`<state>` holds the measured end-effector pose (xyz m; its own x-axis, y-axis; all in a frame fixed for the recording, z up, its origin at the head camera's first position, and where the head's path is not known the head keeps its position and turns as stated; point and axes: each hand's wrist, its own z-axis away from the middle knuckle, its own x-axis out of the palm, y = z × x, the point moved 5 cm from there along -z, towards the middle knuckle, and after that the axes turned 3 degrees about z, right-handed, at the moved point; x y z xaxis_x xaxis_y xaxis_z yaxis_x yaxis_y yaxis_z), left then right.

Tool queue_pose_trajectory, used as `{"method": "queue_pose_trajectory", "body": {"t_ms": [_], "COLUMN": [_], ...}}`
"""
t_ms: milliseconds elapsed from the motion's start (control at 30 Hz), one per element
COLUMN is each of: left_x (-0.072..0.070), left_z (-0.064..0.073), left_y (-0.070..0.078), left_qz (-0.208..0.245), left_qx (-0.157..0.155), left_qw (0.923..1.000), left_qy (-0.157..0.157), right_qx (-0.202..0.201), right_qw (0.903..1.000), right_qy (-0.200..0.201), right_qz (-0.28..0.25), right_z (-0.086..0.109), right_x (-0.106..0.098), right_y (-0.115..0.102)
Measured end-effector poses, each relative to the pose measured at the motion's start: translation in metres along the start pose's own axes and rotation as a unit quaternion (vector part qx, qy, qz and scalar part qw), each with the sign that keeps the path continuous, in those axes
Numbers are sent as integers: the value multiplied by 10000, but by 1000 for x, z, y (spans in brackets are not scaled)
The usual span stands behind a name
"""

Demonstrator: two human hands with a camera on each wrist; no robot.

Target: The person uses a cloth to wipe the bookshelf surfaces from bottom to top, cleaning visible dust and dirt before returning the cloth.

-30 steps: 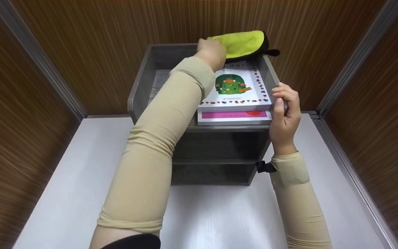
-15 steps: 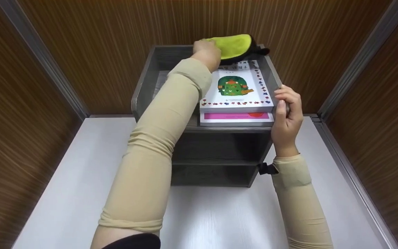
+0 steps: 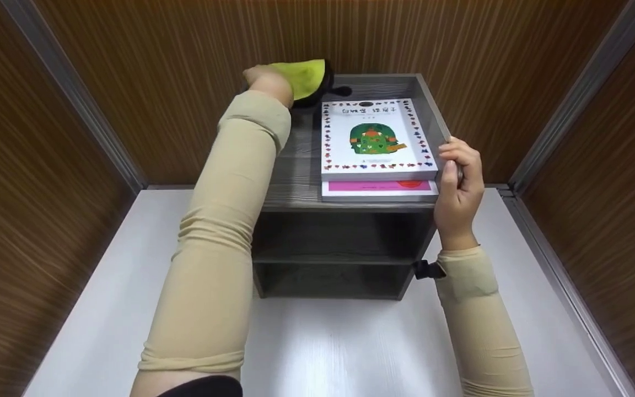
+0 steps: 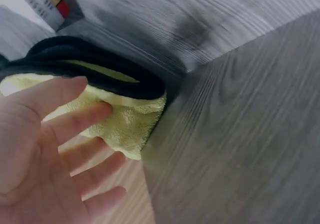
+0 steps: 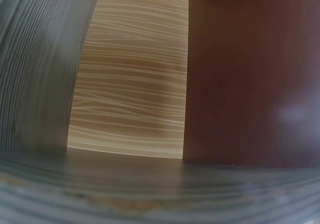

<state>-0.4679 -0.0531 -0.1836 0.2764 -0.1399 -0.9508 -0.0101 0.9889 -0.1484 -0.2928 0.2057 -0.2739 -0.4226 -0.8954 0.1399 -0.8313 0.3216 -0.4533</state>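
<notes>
A yellow-green microfibre cloth with dark trim [image 3: 307,77] lies folded over the rear edge of a grey wooden shelf unit [image 3: 294,165]. My left hand [image 3: 269,82] is on its left part. The left wrist view shows this hand [image 4: 55,144] with fingers spread and fairly straight against the cloth [image 4: 127,124], near a shelf corner. My right hand [image 3: 461,179] grips the front edge of the unit's right side panel, thumb on the inner side. That hand is out of sight in the right wrist view, which shows grey panels [image 5: 37,63].
Two stacked books stand on the top shelf's right: a white one with a green picture [image 3: 375,135] over one with a pink band [image 3: 367,186]. Lower compartments [image 3: 339,237] are below. Wood-grain walls [image 3: 185,44] enclose the white table [image 3: 317,353].
My left hand and the cloth have moved left along the rear edge, uncovering the top of the white book. My right hand keeps its grip on the side panel.
</notes>
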Motion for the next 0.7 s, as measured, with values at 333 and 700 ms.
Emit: {"method": "queue_pose_trajectory", "body": {"t_ms": [333, 700], "left_x": [6, 3], "left_z": [-12, -12], "left_y": [5, 59], "left_qz": [-383, -357], "left_qx": [918, 1484], "left_qw": [9942, 9853], "left_qy": [416, 772], "right_qx": [24, -24], "right_qw": [10000, 9996], "right_qy": [88, 293], "right_qz": [33, 10], "right_z": [0, -3], "right_x": [-9, -22], "right_y": [3, 8]}}
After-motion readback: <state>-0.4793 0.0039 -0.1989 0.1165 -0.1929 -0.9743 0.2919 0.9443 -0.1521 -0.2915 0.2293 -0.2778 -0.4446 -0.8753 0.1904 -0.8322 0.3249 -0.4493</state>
